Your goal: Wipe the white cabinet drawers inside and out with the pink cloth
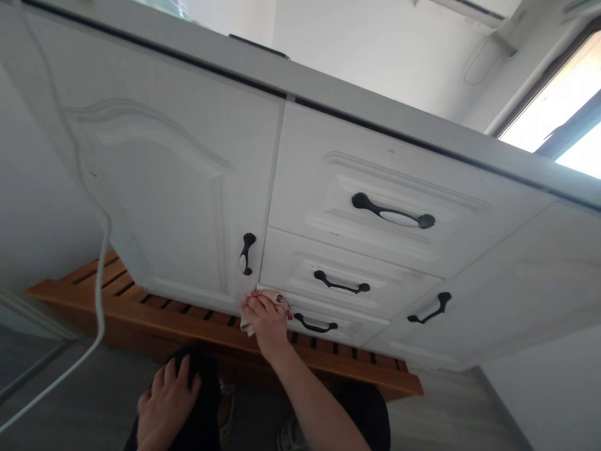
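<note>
Nearest, the right forearm point(319, 401) is extending toward a white cabinet point(173, 163), whose smooth, rigid fronts are showing moulded panels, one arched. Along its base, an orange-brown slatted wooden bench point(141, 322) is presenting a hard, straight edge. Off left, a pale, flexible cord point(100, 294) is hanging in a loose curve. On a dark-clothed knee point(209, 373), the left hand point(164, 401) is lying with fingers slightly parted, seemingly holding nothing. Low at the seam between door and drawers, the right hand point(267, 322) is bunching a pinkish, red-patterned cloth point(280, 298); it is probably feeling light, soft and pliable, hardly fragile, best taken by a thick fold. Black handles point(360, 200) are curving outward, several bearing white oval inlays.
</note>
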Available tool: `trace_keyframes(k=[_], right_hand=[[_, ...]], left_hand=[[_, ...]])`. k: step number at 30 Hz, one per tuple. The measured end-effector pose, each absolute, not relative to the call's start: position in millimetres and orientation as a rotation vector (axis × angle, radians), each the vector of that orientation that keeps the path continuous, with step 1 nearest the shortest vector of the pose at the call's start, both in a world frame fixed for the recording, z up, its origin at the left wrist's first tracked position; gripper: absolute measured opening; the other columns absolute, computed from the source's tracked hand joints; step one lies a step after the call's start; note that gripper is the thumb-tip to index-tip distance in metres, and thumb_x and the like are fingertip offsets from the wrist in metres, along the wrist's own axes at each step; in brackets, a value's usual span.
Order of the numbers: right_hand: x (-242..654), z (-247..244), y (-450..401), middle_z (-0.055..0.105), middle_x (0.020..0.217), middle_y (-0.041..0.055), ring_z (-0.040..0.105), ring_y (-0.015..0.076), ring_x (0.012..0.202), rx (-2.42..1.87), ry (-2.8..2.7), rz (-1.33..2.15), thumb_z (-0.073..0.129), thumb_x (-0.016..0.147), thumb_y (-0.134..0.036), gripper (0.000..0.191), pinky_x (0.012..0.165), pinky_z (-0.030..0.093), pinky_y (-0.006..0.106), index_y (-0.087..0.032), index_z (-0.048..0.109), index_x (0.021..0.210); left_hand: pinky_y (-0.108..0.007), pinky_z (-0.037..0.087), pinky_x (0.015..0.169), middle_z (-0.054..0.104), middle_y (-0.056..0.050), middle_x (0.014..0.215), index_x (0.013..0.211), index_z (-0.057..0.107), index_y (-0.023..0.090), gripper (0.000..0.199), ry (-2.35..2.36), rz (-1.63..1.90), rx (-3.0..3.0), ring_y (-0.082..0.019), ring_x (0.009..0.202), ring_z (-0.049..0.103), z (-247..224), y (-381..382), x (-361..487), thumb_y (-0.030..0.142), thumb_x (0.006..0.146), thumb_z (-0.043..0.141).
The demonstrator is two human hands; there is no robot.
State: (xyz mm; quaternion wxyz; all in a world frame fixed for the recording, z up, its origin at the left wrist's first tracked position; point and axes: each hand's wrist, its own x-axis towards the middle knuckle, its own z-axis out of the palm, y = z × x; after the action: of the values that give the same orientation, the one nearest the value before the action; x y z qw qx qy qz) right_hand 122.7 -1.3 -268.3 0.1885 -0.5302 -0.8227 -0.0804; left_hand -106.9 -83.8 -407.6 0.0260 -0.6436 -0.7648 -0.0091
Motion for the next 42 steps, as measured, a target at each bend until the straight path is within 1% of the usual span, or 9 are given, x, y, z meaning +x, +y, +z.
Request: trace_keyframes(k=[3, 7, 12, 17, 20, 26, 31, 37, 42], right_hand=[[163, -270, -21, 0.072, 0.13, -0.0061, 0.054, 0.0209, 0.124, -1.587, -2.139, -0.287, 0.056, 0.104, -0.035, 0.023, 0.089, 0.038, 0.038, -0.038, 0.067, 0.124], [239, -273, -62, 0.074, 0.116, 0.0005, 0.054, 0.0252, 0.113, -1.715, -1.906, -0.497, 0.067, 0.096, -0.021, 0.026, 0.091, 0.036, 0.041, -0.037, 0.074, 0.115], [351, -280, -120, 0.072, 0.109, 0.0053, 0.052, 0.0285, 0.108, -1.922, -1.656, -0.759, 0.062, 0.091, -0.011, 0.034, 0.093, 0.035, 0.047, -0.036, 0.079, 0.106], [407, -283, -160, 0.069, 0.109, 0.0099, 0.054, 0.0299, 0.11, -1.955, -1.49, -0.636, 0.056, 0.088, -0.012, 0.029, 0.092, 0.043, 0.047, -0.027, 0.081, 0.094], [376, -269, -159, 0.065, 0.113, 0.0109, 0.057, 0.0282, 0.111, -1.739, -1.484, -0.543, 0.054, 0.092, -0.015, 0.03, 0.093, 0.048, 0.046, -0.024, 0.079, 0.106], [228, -235, -86, 0.063, 0.124, 0.0091, 0.054, 0.0303, 0.12, -1.473, -1.621, -0.569, 0.067, 0.094, -0.028, 0.032, 0.101, 0.042, 0.049, -0.033, 0.073, 0.125], [153, -261, -7, 0.069, 0.131, 0.0021, 0.056, 0.0266, 0.116, -1.536, -1.909, -0.356, 0.056, 0.101, -0.027, 0.045, 0.096, 0.037, 0.046, -0.048, 0.058, 0.141], [147, -307, 12, 0.067, 0.141, -0.0032, 0.056, 0.02, 0.122, -1.381, -2.263, -0.334, 0.051, 0.104, -0.025, 0.054, 0.094, 0.038, 0.038, -0.046, 0.041, 0.154], [176, -320, -3, 0.07, 0.134, -0.0089, 0.061, 0.0123, 0.115, -1.164, -2.593, -0.301, 0.052, 0.101, -0.016, 0.047, 0.083, 0.042, 0.029, -0.041, 0.058, 0.141]], left_hand=[[-0.051, 0.04, 0.1, 0.05, -0.02, 0.152, 0.149, 0.049, 0.013, 0.065, -2.384, -0.049, -2.002, -0.036, 0.143, 0.039, -404, -84, -106, 0.04, 0.102, 0.014], [-0.05, 0.04, 0.101, 0.049, -0.019, 0.152, 0.15, 0.048, 0.014, 0.066, -2.421, -0.071, -2.01, -0.035, 0.143, 0.039, -400, -84, -103, 0.041, 0.102, 0.013], [-0.051, 0.041, 0.099, 0.049, -0.02, 0.151, 0.149, 0.048, 0.013, 0.07, -2.405, -0.085, -2.015, -0.037, 0.142, 0.041, -400, -81, -100, 0.043, 0.1, 0.008], [-0.05, 0.042, 0.096, 0.05, -0.02, 0.149, 0.148, 0.048, 0.014, 0.069, -2.373, -0.077, -2.001, -0.037, 0.139, 0.046, -402, -79, -95, 0.043, 0.1, 0.007], [-0.05, 0.041, 0.097, 0.051, -0.02, 0.149, 0.147, 0.049, 0.013, 0.067, -2.359, -0.063, -1.983, -0.037, 0.139, 0.045, -401, -79, -93, 0.04, 0.101, 0.008], [-0.05, 0.039, 0.101, 0.049, -0.02, 0.153, 0.149, 0.048, 0.012, 0.063, -2.394, 0.017, -1.983, -0.035, 0.143, 0.041, -395, -78, -89, 0.037, 0.102, 0.016], [-0.049, 0.038, 0.103, 0.049, -0.018, 0.156, 0.151, 0.047, 0.014, 0.061, -2.403, 0.066, -1.972, -0.034, 0.146, 0.038, -395, -80, -94, 0.038, 0.101, 0.021], [-0.049, 0.039, 0.102, 0.05, -0.019, 0.154, 0.15, 0.049, 0.013, 0.061, -2.398, 0.047, -1.976, -0.035, 0.143, 0.041, -390, -79, -97, 0.037, 0.101, 0.022], [-0.051, 0.039, 0.099, 0.052, -0.02, 0.15, 0.145, 0.053, 0.012, 0.061, -2.386, -0.054, -1.977, -0.037, 0.141, 0.042, -400, -79, -98, 0.037, 0.1, 0.021]])
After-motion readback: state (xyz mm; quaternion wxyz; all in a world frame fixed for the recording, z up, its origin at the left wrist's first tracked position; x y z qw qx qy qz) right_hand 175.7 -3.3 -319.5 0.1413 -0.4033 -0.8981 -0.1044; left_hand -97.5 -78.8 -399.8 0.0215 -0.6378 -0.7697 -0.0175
